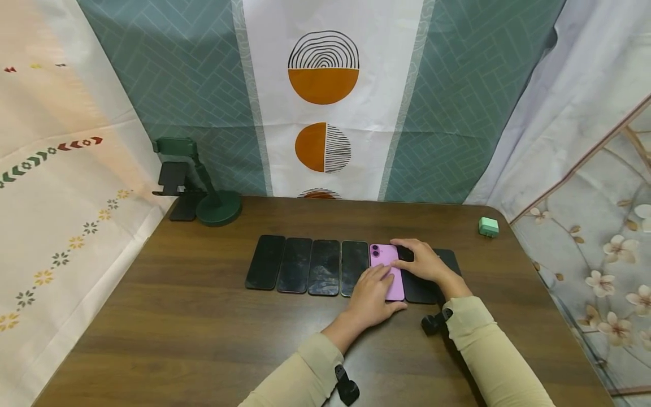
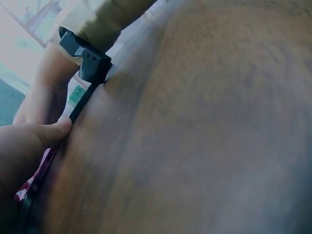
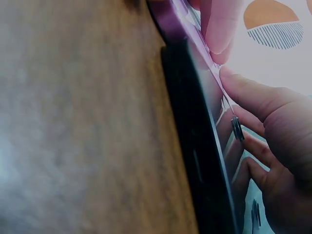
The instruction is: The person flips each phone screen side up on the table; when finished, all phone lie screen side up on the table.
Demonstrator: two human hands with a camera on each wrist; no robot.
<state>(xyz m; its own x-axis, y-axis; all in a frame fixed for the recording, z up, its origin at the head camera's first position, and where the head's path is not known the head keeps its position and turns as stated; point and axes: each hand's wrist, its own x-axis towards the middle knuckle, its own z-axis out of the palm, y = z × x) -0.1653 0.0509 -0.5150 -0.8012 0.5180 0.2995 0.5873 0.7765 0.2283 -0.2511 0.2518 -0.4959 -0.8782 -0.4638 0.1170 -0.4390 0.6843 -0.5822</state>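
Observation:
A pink phone (image 1: 382, 255) lies back side up in a row of dark phones, its two round lenses at the top left. My left hand (image 1: 369, 299) rests over its lower left part, fingertips on the back and thumb by the bottom edge. From the right, my right hand (image 1: 424, 261) reaches across a black phone (image 1: 420, 291) to the pink one. Its thumb touches the pink back and its index fingertip is by the top edge. In the right wrist view, that thumb (image 3: 248, 92) meets the pink phone (image 3: 170, 22) close to the left fingers.
Left of the pink phone lie several dark phones (image 1: 324, 268), side by side. Another black phone (image 1: 447, 259) ends the row at the right, partly hidden by my right hand. A green stand (image 1: 218, 206) stands back left; a small green block (image 1: 489, 226) sits back right.

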